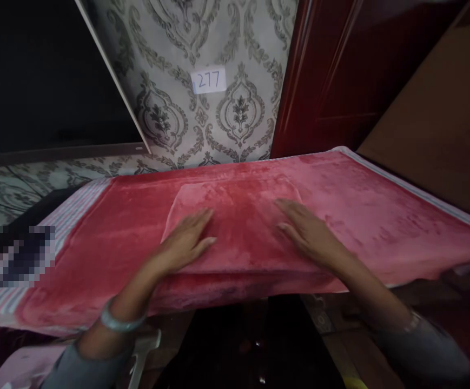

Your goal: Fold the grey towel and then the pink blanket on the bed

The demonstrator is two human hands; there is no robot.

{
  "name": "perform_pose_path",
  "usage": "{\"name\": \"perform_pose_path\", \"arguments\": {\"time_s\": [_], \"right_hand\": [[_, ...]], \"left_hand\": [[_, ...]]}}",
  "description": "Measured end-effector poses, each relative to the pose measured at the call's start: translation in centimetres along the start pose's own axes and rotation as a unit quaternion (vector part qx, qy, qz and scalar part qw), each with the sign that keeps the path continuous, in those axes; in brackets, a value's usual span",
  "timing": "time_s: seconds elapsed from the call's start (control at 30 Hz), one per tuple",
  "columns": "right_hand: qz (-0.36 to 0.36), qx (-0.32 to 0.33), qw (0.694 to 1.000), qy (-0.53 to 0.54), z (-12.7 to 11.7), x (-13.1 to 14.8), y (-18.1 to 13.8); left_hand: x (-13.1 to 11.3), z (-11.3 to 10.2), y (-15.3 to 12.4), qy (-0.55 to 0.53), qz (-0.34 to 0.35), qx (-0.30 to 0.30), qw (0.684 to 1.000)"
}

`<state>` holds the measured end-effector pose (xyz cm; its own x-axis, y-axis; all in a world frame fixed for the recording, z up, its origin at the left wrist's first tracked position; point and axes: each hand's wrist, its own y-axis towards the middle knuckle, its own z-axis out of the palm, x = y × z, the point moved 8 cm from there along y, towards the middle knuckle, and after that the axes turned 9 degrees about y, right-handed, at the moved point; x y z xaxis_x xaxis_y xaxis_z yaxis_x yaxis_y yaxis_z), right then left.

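A folded pink-red plush cloth lies on a larger red plush blanket that covers a table. My left hand rests flat on the left part of the folded cloth, fingers stretched out. On the cloth's right part, my right hand lies flat too, with its fingers spread. Neither hand holds anything. A pale bangle sits on my left wrist.
The blanket has a striped pink and white border at its left end. Patterned wallpaper with a white label reading 277 is behind. A dark red door stands at the back right. A white plastic chair is below.
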<state>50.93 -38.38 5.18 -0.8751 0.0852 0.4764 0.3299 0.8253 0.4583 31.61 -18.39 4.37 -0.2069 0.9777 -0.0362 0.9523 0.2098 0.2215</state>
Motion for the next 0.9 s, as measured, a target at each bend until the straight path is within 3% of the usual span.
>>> {"name": "perform_pose_path", "arguments": {"time_s": [0.07, 0.17, 0.33, 0.47, 0.67, 0.9], "right_hand": [[-0.039, 0.077, 0.996, -0.034, 3.2, 1.0, 4.0], [-0.03, 0.125, 0.987, -0.095, 7.0, 0.1, 7.6], [0.011, 0.125, 0.983, -0.132, 10.2, -3.0, 7.7], [0.001, 0.112, 0.986, -0.126, 10.7, -3.5, 7.1], [0.006, 0.109, 0.986, -0.127, 10.4, -3.6, 7.5], [0.171, 0.059, 0.968, -0.176, 7.2, -9.6, 6.7]], "left_hand": [[-1.3, 0.9, 3.9, 0.025, 0.046, 0.045, 0.998], [-0.4, 2.1, 7.9, 0.071, 0.02, 0.056, 0.996], [2.7, 5.9, 8.8, 0.103, -0.055, 0.07, 0.991], [2.8, 6.9, 8.3, 0.103, -0.042, 0.035, 0.993], [2.9, 6.3, 8.3, 0.097, -0.06, 0.017, 0.993], [6.1, 4.3, 6.9, 0.147, -0.237, -0.022, 0.96]]}}
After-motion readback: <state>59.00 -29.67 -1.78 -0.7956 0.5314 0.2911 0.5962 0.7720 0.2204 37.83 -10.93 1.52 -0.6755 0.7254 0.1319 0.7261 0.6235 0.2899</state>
